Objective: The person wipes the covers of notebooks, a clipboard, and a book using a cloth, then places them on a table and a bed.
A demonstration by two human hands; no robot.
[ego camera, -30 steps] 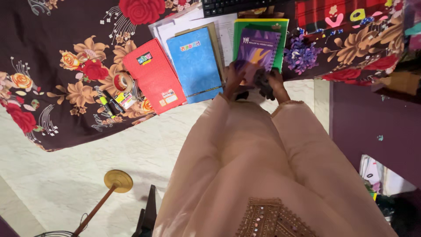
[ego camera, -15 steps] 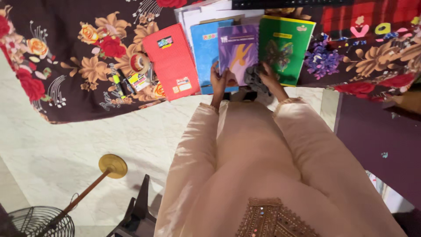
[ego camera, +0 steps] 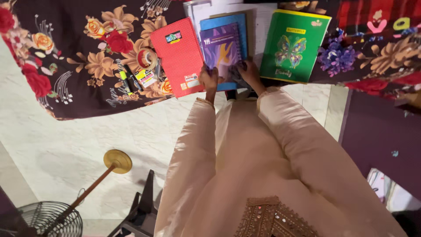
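A purple spiral notebook (ego camera: 222,50) lies on top of a blue notebook (ego camera: 228,26) at the near edge of a table covered with a dark floral cloth (ego camera: 74,92). My left hand (ego camera: 208,80) grips the purple notebook's lower left corner. My right hand (ego camera: 248,72) holds its lower right corner together with a dark grey cloth (ego camera: 239,79). A green notebook with a butterfly (ego camera: 294,46) lies just to the right. A red notebook (ego camera: 180,55) lies just to the left.
White papers (ego camera: 263,22) lie under the books. A tape roll (ego camera: 146,59) and small stationery items (ego camera: 136,81) sit left of the red notebook. Purple flowers (ego camera: 337,57) lie right of the green notebook. On the pale floor stand a brass-based pole (ego camera: 116,161) and a wire fan guard (ego camera: 48,219).
The purple notebook has been carried left off the green notebook and now rests on the blue one. Both hands moved left with it. The green butterfly cover is now exposed.
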